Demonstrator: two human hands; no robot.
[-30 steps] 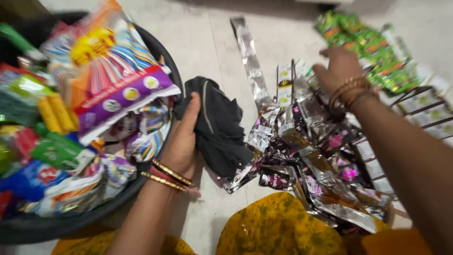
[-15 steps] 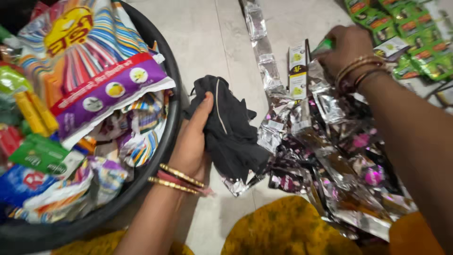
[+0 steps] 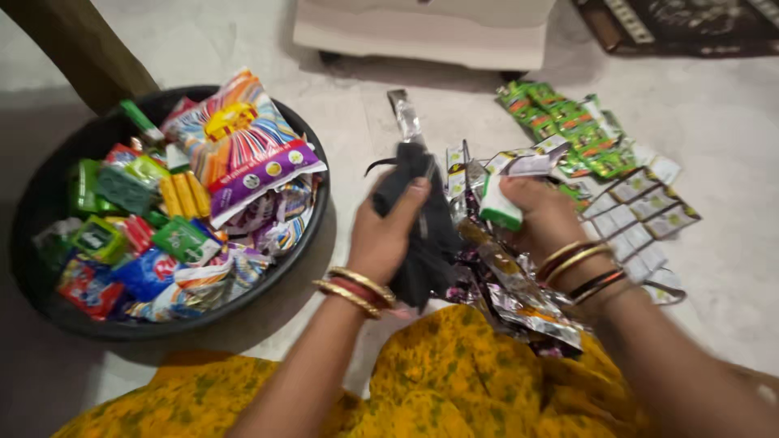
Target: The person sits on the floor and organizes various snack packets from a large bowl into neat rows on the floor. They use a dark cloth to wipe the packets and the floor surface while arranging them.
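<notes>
Left hand grips a black cloth; right hand is closed on a green-white sachet, above the floor beside the basin.

Colourful snack packets fill the black tub; green sachet strips (floor, right) lie apart.

**Around the black tub**

A round black tub sits on the pale floor, heaped with colourful snack packets. Right of the tub lie green sachet strips and white sachet strips. Beyond the tub stands a cream cabinet base.
</notes>
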